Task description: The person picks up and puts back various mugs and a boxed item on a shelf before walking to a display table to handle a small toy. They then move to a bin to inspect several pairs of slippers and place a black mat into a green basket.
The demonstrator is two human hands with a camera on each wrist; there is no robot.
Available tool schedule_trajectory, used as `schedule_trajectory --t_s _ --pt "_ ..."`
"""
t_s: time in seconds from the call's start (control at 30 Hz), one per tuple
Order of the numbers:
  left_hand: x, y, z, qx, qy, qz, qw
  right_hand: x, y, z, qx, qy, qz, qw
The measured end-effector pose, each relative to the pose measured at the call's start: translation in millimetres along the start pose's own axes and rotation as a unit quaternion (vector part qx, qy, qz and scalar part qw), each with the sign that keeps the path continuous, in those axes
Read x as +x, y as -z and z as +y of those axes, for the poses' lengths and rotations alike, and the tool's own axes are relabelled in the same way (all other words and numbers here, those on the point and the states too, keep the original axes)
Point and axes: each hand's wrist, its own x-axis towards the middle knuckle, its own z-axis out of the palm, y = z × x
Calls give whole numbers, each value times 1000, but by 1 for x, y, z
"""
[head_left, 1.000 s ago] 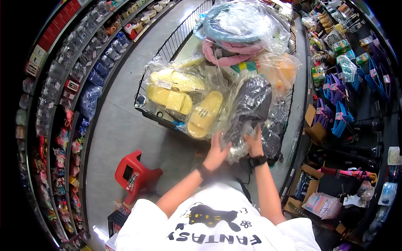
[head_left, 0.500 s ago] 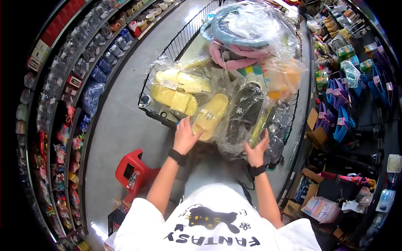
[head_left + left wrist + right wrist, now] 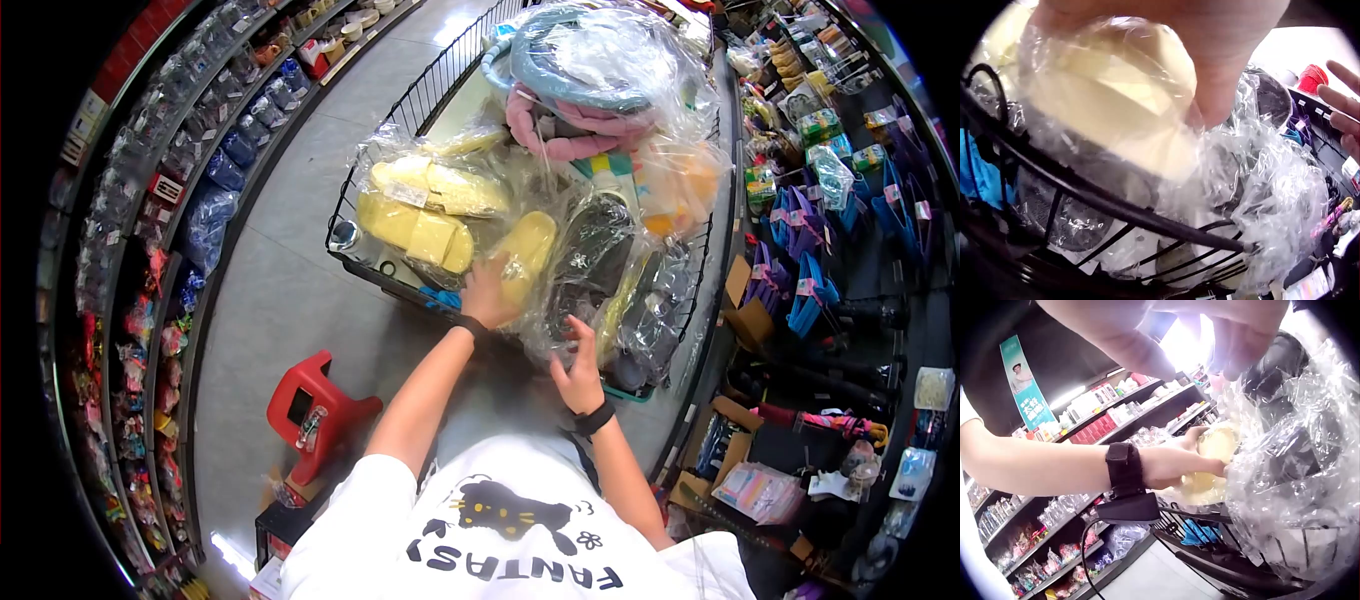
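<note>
In the head view my left hand (image 3: 486, 296) grips the near end of a yellow slipper (image 3: 532, 248) in a clear plastic bag. The right wrist view shows that hand's thumb and fingers around the slipper's end. My right hand (image 3: 580, 372) is held with parted, slightly bent fingers and nothing between them, near the bagged black slippers (image 3: 598, 240). More yellow slippers (image 3: 425, 235) in clear wrap lie left of my left hand. All of these are in a black wire cart (image 3: 365, 265), whose rim passes under the slipper in the left wrist view.
Blue (image 3: 530, 75) and pink (image 3: 560, 140) ring-shaped items in plastic fill the cart's far end. A red stool (image 3: 320, 410) stands on the floor at left. Stocked shelves (image 3: 215, 160) line the left side; purple and blue hangers (image 3: 815, 290) hang at right.
Both hands first held the black slippers, which now lie in the cart. The left hand moved left, then onto the yellow slipper. My right hand has let go and drawn back toward me.
</note>
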Motion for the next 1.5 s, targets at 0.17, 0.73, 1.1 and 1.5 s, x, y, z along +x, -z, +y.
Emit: schedule_trajectory --t_s 0.17,0.73,1.1,1.5 --pt "5 -26 -27 -107 -117 -17 987 -6 -3 4 5 -38 -18 999" --pt "54 73 -126 303 -95 89 944 13 -36 -14 20 -51 -101 993" --pt "90 57 -142 362 -223 56 903 8 -36 -15 33 -72 -110 991" --pt "85 92 -72 270 -213 -118 932 9 -35 -11 20 -103 -116 988"
